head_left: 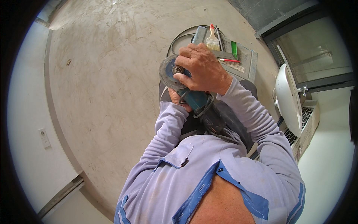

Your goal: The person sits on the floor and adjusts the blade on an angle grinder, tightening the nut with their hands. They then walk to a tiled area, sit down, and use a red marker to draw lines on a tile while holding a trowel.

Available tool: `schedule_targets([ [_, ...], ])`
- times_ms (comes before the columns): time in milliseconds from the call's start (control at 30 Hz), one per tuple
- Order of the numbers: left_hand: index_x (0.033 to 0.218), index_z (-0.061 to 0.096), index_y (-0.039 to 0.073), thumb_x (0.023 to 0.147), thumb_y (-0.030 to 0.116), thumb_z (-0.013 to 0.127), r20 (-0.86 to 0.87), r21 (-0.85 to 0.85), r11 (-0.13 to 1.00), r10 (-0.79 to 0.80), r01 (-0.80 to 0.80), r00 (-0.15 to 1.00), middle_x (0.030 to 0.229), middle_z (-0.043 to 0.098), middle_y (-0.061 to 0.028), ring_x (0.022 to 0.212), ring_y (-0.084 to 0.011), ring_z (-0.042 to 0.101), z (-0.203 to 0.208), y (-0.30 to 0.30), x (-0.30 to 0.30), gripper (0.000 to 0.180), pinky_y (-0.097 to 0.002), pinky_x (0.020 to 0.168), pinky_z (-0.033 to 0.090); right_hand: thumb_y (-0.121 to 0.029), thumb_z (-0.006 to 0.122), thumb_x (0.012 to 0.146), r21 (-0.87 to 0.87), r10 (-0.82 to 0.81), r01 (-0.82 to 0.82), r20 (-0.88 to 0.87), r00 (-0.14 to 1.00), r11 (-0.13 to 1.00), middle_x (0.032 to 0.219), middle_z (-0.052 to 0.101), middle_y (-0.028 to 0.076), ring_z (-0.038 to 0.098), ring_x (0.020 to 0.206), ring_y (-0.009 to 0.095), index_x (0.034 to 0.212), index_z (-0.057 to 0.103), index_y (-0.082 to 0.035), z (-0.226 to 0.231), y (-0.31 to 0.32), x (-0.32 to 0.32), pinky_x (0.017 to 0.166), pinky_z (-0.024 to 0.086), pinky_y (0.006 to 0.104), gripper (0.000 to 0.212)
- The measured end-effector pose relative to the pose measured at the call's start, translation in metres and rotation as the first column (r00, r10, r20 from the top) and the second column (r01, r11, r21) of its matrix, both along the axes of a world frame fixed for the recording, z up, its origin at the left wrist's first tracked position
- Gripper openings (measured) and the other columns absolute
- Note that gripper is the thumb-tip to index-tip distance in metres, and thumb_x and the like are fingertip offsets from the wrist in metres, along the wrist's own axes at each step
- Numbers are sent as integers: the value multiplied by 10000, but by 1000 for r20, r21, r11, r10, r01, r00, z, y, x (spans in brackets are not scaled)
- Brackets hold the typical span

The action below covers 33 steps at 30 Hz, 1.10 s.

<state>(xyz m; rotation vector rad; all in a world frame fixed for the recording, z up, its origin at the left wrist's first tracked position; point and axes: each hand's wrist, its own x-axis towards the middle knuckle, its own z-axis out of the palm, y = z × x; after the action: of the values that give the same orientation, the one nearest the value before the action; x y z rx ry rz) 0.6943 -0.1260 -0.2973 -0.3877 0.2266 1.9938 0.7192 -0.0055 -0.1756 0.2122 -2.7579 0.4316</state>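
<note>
An angle grinder [196, 100] with a teal gear head and a dark body lies against my lap, its head pointing away from me. A blue cutting disc [166, 75] with a grey segmented rim sits on its spindle, a round metal nut [178, 69] at the centre. My right hand [204, 70] is closed over the disc's right side, fingers at the far edge and thumb near the nut. Below the disc, my left hand [175, 98] wraps the grinder's head from the left, partly hidden by the disc and tool. A grey cord loops beside the grinder's body.
Beyond my knees stands a grey-green tool case [246, 61]. On it lie a paintbrush [213, 40], a red pencil [229, 60], a metal square [223, 55] and a green piece [234, 49]. A black cable [172, 45] curves behind. A white dish [289, 100] leans at right.
</note>
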Motion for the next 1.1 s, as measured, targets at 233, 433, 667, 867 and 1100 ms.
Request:
schedule_targets([
  [233,1329,480,121,881,667,429,16,-85,996,9,-8,1000,1231,589,-200,1049,-386,627,10,2,1,708,-580,892,526,-292,709,744,-52,31,-38,-138,990,998,877,605,109,586,915,273,867,681,-32,-2,1,1,865,411,421,289],
  [433,1299,508,104,858,705,402,-87,11,994,-109,110,990,1122,642,-198,939,-387,662,7,-3,-3,753,-578,813,545,-345,623,827,-47,-55,53,-43,998,998,768,621,86,571,799,253,784,710,-62,25,1,3,793,384,407,299],
  [667,1238,552,53,836,737,368,-47,-38,992,-121,120,992,1043,664,-204,893,-376,666,11,-2,0,814,-575,805,537,-442,405,995,-131,13,-26,-96,995,991,722,569,73,547,773,262,713,679,-82,3,4,-6,803,374,409,534],
  [867,1156,605,17,825,760,316,14,166,972,-173,169,985,979,671,-200,856,-375,656,-8,-5,-1,863,-579,856,506,-472,372,1008,-267,-1,-49,-185,983,963,763,564,86,543,804,268,691,663,-76,0,5,-9,799,377,409,585],
  [1100,1257,554,64,812,762,330,25,64,985,-159,157,987,1040,667,-194,900,-386,655,4,-9,-1,858,-580,847,516,-366,517,958,-69,-16,17,21,1000,997,904,603,116,561,904,289,861,673,-46,25,5,0,854,433,436,369],
])
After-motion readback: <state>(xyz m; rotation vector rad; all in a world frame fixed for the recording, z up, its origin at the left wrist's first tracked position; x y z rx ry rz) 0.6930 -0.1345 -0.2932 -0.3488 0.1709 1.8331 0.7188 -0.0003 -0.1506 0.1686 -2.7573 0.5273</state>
